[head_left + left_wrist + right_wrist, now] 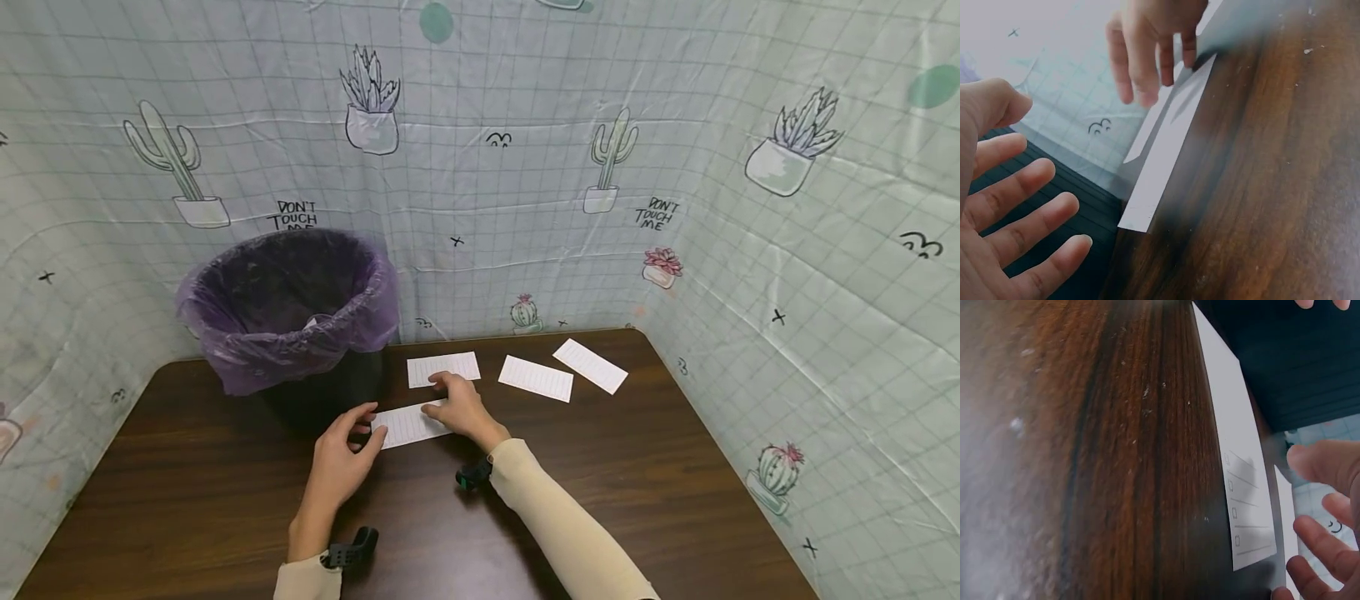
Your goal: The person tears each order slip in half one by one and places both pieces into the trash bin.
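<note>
Hovering at opposite ends of front paper strip [408, 425]: left hand [339, 462], right hand [467, 410]. Both grips spread, pinching nothing. Front paper strip lies flat, short of surface's [600, 492] back edge, near bin [341, 387]. Risk: thin paper flush against wood, so fingertips may skid or crease it. Rear strip [450, 367] close behind; straying right fingers could drag it.

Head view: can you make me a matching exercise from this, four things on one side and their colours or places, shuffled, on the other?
1. bin liner
2. front paper slip
3. table
4. right sleeve

A. cream
B. between the left hand and the right hand
C. purple
D. dark brown

Pairs: 1-C, 2-B, 3-D, 4-A
</note>
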Tool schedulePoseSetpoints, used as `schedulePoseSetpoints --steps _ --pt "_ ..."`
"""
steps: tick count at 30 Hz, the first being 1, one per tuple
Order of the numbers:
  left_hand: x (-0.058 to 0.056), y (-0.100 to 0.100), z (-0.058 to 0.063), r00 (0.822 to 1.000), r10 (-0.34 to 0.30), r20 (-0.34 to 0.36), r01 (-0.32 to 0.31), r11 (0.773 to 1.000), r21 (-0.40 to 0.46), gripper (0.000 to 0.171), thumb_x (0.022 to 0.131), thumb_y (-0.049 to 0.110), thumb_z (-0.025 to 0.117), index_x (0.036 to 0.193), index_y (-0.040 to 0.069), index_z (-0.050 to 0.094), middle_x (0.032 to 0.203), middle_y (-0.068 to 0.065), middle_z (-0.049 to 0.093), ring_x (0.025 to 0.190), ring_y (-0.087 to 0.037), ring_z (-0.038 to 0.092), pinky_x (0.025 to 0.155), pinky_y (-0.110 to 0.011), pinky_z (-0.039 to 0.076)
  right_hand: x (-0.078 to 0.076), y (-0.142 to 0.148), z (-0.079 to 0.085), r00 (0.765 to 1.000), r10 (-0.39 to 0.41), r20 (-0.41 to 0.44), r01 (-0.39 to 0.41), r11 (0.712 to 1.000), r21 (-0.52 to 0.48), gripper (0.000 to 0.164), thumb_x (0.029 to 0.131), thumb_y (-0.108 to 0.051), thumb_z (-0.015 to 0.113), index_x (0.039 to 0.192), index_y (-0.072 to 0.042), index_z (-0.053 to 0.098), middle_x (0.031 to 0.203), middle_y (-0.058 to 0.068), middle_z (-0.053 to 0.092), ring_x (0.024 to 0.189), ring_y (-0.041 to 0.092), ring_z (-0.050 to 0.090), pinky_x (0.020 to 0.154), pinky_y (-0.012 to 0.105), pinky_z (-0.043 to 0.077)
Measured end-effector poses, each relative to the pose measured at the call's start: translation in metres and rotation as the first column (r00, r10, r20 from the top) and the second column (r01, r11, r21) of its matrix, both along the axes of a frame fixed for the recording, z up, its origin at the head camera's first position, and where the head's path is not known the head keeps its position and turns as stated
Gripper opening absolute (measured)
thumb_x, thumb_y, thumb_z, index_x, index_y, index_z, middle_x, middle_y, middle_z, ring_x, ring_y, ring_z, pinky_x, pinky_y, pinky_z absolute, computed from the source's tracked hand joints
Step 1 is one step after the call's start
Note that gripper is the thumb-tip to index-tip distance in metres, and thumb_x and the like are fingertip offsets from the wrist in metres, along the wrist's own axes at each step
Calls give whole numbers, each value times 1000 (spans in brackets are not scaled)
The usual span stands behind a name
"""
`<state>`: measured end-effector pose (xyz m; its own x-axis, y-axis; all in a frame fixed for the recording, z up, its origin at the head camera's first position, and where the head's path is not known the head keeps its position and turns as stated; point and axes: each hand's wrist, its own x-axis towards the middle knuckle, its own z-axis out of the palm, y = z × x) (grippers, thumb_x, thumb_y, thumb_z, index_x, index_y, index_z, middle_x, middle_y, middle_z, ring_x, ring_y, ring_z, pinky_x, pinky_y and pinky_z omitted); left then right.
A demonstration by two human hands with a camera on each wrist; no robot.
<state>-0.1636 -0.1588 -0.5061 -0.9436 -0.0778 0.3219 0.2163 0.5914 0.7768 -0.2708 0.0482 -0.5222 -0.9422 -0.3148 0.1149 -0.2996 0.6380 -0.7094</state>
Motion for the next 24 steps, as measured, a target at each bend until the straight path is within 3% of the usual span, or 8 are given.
schedulePoseSetpoints --steps 6,12,17,24 --pt "-3 1 0 1000 -3 19 2 1000 24 39 94 14 74 131 5 67 117 -16 71 98 -28 69 76 -34 58 0 -4 2 999 -16 36 14 998 56 48 83 -18 83 126 -4 67 116 14 71 115 36 62 95 59 48" --pt "-5 3 -1 1000 -3 -15 4 999 35 38 93 13 75 129 4 68 113 -16 72 95 -29 69 73 -31 57 -3 -3 5 999 8 47 -16 987 161 42 80 -12 84 119 -4 71 110 14 67 104 30 61 89 48 52" --pt "-5 4 0 1000 -7 17 7 999 42 38 93 15 75 130 6 68 113 -13 72 96 -29 70 75 -33 57 -3 -3 10 994 41 104 -56 987 149 37 79 -8 85 112 -1 72 102 14 67 93 24 62 85 37 53" --pt "-5 5 0 999 -19 27 17 998 53 39 93 15 75 130 6 68 113 -11 72 98 -29 70 76 -32 56 1 1 9 987 60 150 -79 989 125 22 79 -7 85 96 -3 72 81 4 62 72 14 55 67 27 50"
